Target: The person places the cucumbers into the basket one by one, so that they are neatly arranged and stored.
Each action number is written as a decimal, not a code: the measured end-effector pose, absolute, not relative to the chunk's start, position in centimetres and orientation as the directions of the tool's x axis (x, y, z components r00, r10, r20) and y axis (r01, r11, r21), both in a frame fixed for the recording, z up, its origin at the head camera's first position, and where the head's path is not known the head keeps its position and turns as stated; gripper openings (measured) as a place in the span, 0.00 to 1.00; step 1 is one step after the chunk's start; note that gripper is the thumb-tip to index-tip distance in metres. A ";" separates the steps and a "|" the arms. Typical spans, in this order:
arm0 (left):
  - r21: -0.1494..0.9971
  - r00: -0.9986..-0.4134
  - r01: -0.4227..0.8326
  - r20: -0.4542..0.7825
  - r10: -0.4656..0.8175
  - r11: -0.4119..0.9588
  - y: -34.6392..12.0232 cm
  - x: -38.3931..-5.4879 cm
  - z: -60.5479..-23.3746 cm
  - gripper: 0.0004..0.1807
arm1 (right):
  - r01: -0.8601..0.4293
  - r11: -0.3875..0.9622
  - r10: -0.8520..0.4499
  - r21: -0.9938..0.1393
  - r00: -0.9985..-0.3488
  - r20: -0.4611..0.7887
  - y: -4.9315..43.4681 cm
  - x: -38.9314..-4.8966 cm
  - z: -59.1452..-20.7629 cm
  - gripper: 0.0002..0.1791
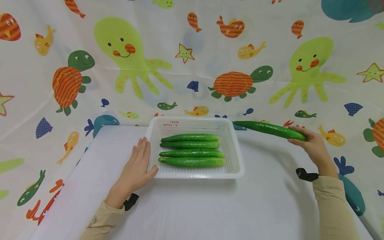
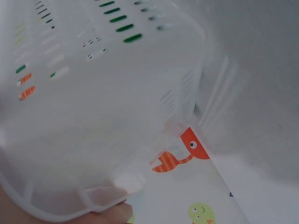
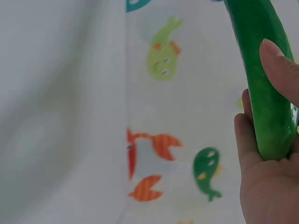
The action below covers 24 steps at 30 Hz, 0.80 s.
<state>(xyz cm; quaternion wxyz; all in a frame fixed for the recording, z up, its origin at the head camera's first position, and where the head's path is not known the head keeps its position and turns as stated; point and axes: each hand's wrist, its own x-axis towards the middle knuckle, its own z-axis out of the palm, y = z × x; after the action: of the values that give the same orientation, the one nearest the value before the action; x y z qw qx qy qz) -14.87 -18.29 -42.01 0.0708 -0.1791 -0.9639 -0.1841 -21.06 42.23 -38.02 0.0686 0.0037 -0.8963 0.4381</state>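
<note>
A white plastic basket (image 1: 195, 175) stands at the middle of the table, with several green cucumbers (image 1: 192, 162) lying side by side in it. My left hand (image 1: 136, 166) rests against the basket's left side, fingers straight and thumb at the near corner of the rim. In the left wrist view the slotted basket wall (image 2: 93, 126) fills much of the picture, and fingertips (image 2: 114, 213) show below its rim. Off to the right, my right hand (image 1: 310, 143) grips another cucumber (image 1: 270, 129) by its thick end, raised over the table. Its thin end points left, close to the basket's far right corner.
White cloth covers the table (image 1: 192, 210). Behind it hangs a curtain (image 1: 186, 80) printed with sea animals, which also runs along both sides. Dark straps with small cameras (image 1: 306, 175) sit on both wrists.
</note>
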 end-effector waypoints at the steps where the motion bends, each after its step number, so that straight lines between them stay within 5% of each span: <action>1: 0.332 -0.925 0.372 0.204 0.319 0.867 -18.3 -14.9 -42.1 0.45 | -0.078 0.619 0.049 -0.781 -0.989 0.138 41.9 -21.0 -37.6 0.33; 12: 0.333 -0.923 0.377 0.213 0.321 0.864 -18.4 -15.0 -42.3 0.46 | -0.200 0.592 0.022 -0.781 -0.964 0.263 37.1 -20.2 -33.0 0.30; 24: 0.337 -0.931 0.362 0.179 0.319 0.869 -18.4 -15.1 -42.2 0.47 | -0.376 0.227 -0.026 -0.898 -0.924 0.380 30.2 -19.1 -29.9 0.28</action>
<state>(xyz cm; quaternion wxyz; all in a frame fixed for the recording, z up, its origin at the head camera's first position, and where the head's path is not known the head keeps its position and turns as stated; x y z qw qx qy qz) -15.05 -18.36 -42.24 0.0590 -0.1765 -0.9649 -0.1854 -19.08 30.18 -29.91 0.1441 0.1304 -0.7699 0.6079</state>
